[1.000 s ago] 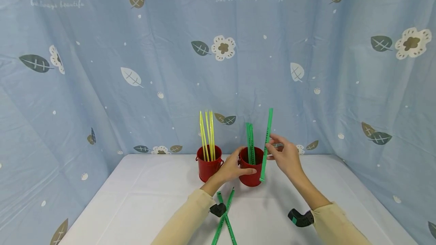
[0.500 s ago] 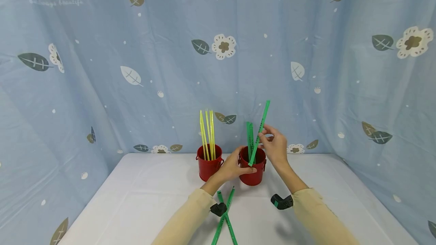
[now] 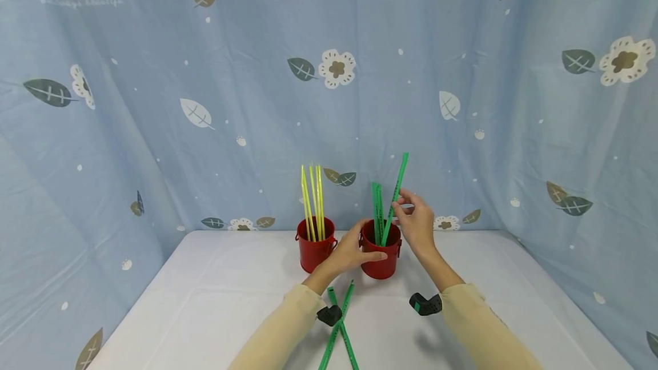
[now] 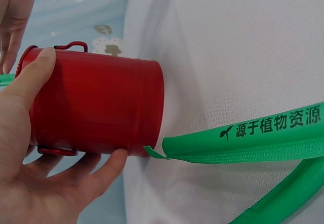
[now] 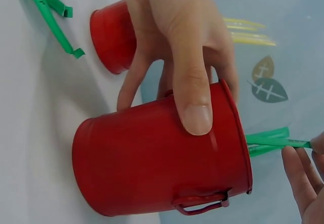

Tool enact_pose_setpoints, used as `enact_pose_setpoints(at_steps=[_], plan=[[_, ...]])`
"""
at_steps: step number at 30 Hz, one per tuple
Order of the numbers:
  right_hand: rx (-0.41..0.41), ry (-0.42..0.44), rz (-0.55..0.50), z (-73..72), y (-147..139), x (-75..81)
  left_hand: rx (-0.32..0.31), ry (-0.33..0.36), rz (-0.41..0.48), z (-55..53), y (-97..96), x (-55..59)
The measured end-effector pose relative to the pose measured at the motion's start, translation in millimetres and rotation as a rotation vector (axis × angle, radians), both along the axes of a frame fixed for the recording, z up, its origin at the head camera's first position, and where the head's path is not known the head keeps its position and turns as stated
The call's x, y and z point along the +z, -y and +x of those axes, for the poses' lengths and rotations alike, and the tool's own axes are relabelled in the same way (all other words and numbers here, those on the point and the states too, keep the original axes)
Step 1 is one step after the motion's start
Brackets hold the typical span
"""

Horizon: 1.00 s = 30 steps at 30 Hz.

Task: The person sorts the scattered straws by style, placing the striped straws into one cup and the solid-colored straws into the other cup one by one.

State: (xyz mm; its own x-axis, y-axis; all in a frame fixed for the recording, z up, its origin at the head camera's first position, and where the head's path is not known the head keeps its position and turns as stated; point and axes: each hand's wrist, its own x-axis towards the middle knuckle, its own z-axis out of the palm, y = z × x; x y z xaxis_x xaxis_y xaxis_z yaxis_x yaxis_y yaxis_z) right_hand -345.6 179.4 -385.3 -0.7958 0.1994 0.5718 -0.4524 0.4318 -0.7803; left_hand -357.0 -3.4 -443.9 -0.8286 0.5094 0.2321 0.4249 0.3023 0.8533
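Note:
My left hand (image 3: 349, 253) grips the side of a small red bucket (image 3: 379, 267), thumb across its front and fingers round the far side in the left wrist view. Upright green wrapped straws (image 3: 376, 204) lean inside that bucket. Above the rim, my right hand (image 3: 417, 221) pinches another green wrapped straw (image 3: 398, 184) between thumb and fingers. This straw tilts to the right, its lower end inside the bucket's mouth. In the right wrist view, my right hand (image 5: 306, 178) shows only at the edge, holding the straw.
A second red bucket (image 3: 313, 256) with several yellow straws (image 3: 316, 201) stands to the left. Two green wrapped straws (image 3: 346, 344) lie crossed on the white table (image 3: 221, 301), near my left forearm. Behind the table hangs a blue patterned curtain (image 3: 247, 73).
My right hand has moved left with the green wrapped straw, from beside the bucket to over it, and the straw's lower end has gone into the mouth. My left hand stays on the bucket.

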Motion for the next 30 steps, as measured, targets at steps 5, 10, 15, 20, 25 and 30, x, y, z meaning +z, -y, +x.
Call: enact_pose_setpoints(at_steps=[5,10,15,20,25,30], plan=[[0.011,0.026,0.020,3.2,-0.1,-1.8,-0.005,0.005,0.005,0.6,0.0,0.9],[0.008,0.029,0.067,4.1,-0.9,-4.5,-0.011,0.007,0.016,1.6,-0.2,1.3],[0.017,0.026,0.073,6.6,-1.4,-1.7,-0.012,0.002,0.018,0.3,-0.8,0.1],[0.026,0.017,0.083,8.0,-1.0,0.3,-0.003,-0.001,0.016,-0.6,-0.5,-1.2],[0.048,0.017,0.075,10.6,-2.0,0.0,-0.007,0.002,0.017,0.0,-0.4,-0.7],[0.085,0.033,0.080,17.8,-2.0,0.2,-0.002,0.011,0.008,-0.2,-0.4,-0.7]])
